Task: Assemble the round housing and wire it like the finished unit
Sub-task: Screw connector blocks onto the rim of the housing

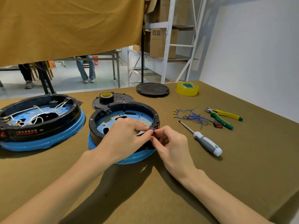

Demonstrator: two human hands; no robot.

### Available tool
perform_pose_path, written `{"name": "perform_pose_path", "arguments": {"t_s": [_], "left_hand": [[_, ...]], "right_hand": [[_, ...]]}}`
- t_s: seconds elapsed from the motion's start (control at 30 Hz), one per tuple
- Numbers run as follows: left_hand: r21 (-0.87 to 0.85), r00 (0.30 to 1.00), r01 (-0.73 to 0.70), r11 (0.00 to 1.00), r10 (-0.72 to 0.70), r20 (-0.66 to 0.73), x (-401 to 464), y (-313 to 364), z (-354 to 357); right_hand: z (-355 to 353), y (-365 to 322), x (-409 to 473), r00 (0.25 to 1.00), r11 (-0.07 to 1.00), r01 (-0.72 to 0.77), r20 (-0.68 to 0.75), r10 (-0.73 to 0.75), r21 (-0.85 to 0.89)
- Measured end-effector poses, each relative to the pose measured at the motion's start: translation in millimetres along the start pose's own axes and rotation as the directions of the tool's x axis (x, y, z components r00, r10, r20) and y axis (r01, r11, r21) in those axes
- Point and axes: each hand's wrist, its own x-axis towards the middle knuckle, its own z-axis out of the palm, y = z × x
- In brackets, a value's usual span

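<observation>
The round black housing (129, 105) with a blue-filmed base stands in the middle of the table, no wires inside it. My left hand (127, 136) reaches over its rim and pinches the rim's right edge. My right hand (169, 141), outside the rim, pinches a small red switch (153, 134) against the housing wall. The finished unit (40, 117), with white wires across its blue plate, sits at the left. A bundle of blue wires (192, 116) with terminals lies to the right, and another red switch (217, 124) beside it.
A screwdriver (205, 140) and yellow-green pliers (224, 116) lie to the right. Behind the housing are a black cover with a black tape roll (106, 97), another black lid (152, 89) and a yellow tape roll (187, 88). People's legs show beyond the cloth.
</observation>
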Motion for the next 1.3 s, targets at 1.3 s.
{"name": "perform_pose_path", "arguments": {"t_s": [1.3], "left_hand": [[0.149, 0.987, 0.064, 0.987, -0.04, -0.156, -11, 15, 6]], "right_hand": [[0, 5, -2, 0.991, 0.988, -0.134, -0.018, 0.136, 0.08]]}}
